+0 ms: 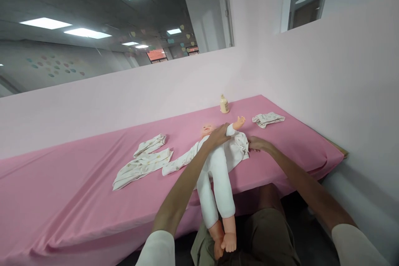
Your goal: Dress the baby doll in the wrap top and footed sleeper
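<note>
A baby doll [216,174] in a white suit lies on its back on the pink-covered table, its legs hanging over the near edge towards my lap. Under it a pale printed baby top [238,149] is spread, one sleeve reaching out to the left. My left hand [219,135] lies across the doll's chest, its fingers closed round the upper part of the raised arm [238,123]. At the top's right edge, my right hand [258,143] pinches the fabric. My left wrist and hand hide part of the doll's chest.
A cream bottle [224,104] stands near the wall. Folded printed cloth [268,119] lies at the right. Two more baby garments, a smaller one [150,145] and a larger one [141,168], lie at the left on the pink sheet [77,187]. Walls bound the back and right.
</note>
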### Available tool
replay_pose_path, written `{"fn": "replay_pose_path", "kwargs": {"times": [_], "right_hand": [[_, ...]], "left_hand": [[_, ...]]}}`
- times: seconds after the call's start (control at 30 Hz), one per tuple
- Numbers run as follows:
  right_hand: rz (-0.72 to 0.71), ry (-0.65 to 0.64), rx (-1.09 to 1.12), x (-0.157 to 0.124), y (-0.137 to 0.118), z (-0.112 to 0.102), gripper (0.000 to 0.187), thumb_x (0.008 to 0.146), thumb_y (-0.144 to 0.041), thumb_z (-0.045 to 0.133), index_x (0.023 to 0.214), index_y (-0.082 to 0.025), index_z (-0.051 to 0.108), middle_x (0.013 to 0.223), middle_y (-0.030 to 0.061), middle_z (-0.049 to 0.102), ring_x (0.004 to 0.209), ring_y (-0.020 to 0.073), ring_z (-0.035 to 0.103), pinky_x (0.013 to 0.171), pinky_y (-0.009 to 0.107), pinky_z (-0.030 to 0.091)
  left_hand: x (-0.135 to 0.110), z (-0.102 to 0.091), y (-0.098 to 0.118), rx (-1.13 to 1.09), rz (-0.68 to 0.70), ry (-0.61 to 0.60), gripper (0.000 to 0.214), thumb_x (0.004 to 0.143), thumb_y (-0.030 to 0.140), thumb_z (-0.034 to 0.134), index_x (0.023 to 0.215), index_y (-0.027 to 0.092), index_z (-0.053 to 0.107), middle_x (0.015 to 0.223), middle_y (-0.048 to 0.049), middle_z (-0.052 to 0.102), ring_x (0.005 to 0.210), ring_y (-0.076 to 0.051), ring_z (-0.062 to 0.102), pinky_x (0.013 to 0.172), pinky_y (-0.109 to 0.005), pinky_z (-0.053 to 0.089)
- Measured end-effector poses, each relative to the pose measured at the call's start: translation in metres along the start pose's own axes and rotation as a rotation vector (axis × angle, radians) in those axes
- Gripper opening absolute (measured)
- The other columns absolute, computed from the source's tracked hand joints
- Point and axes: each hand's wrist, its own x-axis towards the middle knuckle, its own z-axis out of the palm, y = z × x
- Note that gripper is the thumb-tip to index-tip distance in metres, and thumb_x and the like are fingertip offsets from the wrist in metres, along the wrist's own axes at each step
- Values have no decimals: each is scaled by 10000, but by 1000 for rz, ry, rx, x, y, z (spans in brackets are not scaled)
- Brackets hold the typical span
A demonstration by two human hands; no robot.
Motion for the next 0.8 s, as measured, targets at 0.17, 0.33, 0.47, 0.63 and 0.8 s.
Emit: {"fn": "replay_pose_path", "kwargs": {"times": [0.17, 0.33, 0.47, 0.63, 0.8], "right_hand": [[-125, -139, -66, -4, -11, 16, 132, 625, -24, 625, 689, -138, 605, 662, -2, 627, 672, 136, 528, 604, 221, 407], [-147, -91, -145, -4, -16, 22, 91, 671, -91, 615, 682, -163, 560, 658, -21, 587, 650, 129, 503, 589, 219, 387], [-54, 100, -252, 2, -11, -11, 88, 803, -239, 525, 773, -169, 569, 720, 14, 603, 664, 157, 538, 589, 242, 403], [62, 391, -480, 2, 10, -56, 213, 835, -218, 444, 999, -172, 572, 899, 101, 645, 876, 267, 593, 760, 355, 431], [-7, 516, -653, 2, 8, -40, 375, 847, -150, 415, 1197, -137, 550, 1206, 215, 569, 1183, 363, 477, 979, 482, 308]], "left_hand": [[6, 5, 9, -48, -6, -35, 280, 767, 350, 579, 999, 212, 506, 984, -58, 629, 856, -228, 602, 671, -307, 418], [9, 7, 20, -79, 27, -87, 385, 747, 282, 557, 1110, 195, 464, 1030, -61, 620, 871, -227, 599, 654, -306, 426], [10, 7, 22, -47, 122, -68, 461, 758, 223, 527, 1208, 191, 428, 1165, -86, 590, 1004, -250, 579, 769, -326, 439], [8, 5, 24, -62, 86, -86, 346, 751, 224, 527, 1092, 188, 474, 1058, -77, 614, 955, -256, 590, 733, -326, 434], [11, 6, 26, -105, 66, -81, 302, 743, 237, 539, 1038, 196, 490, 1038, -61, 614, 907, -230, 588, 679, -304, 418]]}}
